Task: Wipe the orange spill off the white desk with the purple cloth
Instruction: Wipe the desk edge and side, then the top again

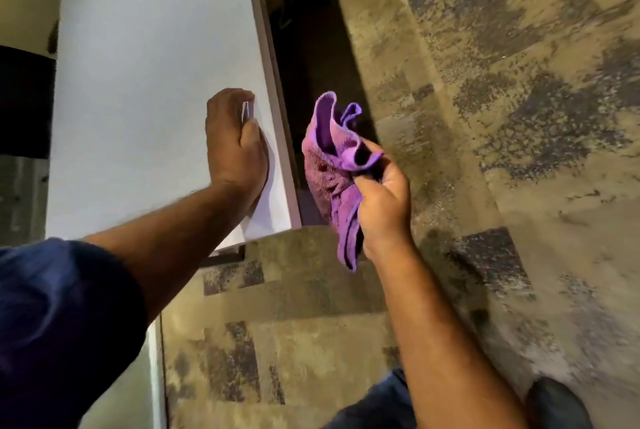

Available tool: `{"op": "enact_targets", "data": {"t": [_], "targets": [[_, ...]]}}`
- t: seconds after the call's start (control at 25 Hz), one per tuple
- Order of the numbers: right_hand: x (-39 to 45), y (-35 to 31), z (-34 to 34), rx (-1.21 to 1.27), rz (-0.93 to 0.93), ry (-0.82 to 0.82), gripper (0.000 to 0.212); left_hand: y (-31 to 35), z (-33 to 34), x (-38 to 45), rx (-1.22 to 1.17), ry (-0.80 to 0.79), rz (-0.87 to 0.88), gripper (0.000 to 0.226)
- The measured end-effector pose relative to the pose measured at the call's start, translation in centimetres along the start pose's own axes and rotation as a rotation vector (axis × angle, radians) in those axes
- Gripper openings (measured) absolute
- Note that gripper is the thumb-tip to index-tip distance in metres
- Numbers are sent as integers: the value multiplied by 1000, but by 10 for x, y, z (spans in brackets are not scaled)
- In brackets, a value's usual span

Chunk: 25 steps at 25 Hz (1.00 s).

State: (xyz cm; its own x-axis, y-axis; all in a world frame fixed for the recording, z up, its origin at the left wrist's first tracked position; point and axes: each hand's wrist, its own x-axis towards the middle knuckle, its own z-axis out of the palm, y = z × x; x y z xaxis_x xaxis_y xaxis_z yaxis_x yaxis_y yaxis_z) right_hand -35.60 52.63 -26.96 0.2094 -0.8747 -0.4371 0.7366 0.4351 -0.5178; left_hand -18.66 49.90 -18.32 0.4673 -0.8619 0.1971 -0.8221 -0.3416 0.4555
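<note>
The white desk [145,82] runs up the left half of the view. No orange spill shows on the part of its surface that I can see. My left hand [235,144] rests on the desk near its right edge, fingers curled around a small pale object [246,113] that is mostly hidden. My right hand [381,196] is off the desk to the right, above the floor, and grips the crumpled purple cloth [332,165], which hangs loose below my fist.
A patterned brown and grey carpet [485,116] covers the floor on the right. A dark gap [304,47] lies beside the desk's right edge. My shoe [557,404] shows at the bottom right. A dark panel [24,99] sits at far left.
</note>
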Motion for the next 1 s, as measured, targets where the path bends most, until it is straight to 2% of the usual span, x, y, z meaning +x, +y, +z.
{"op": "enact_targets", "data": {"t": [0.2,0.32,0.4,0.56,0.72,0.84,0.92,1.0], "targets": [[104,-32,70,-260,-105,-106,42,-8,1,2,13,-1,25,40],[132,-24,113,-562,-128,-307,47,-7,1,6,-6,-20,0,43],[133,-13,119,-745,-154,-357,50,-6,1,4,14,-21,1,44],[110,-12,85,-729,-133,-350,55,-2,-2,3,34,-39,-6,46],[53,-34,39,-821,-132,-521,57,10,-4,0,87,-70,-29,49],[34,-53,20,-940,29,-563,56,16,-9,-1,132,-90,-66,48],[24,-63,20,-785,102,-492,47,20,-9,-3,143,-102,-72,46],[21,-71,27,-621,101,-346,52,22,-10,-1,133,-88,-83,45]]}}
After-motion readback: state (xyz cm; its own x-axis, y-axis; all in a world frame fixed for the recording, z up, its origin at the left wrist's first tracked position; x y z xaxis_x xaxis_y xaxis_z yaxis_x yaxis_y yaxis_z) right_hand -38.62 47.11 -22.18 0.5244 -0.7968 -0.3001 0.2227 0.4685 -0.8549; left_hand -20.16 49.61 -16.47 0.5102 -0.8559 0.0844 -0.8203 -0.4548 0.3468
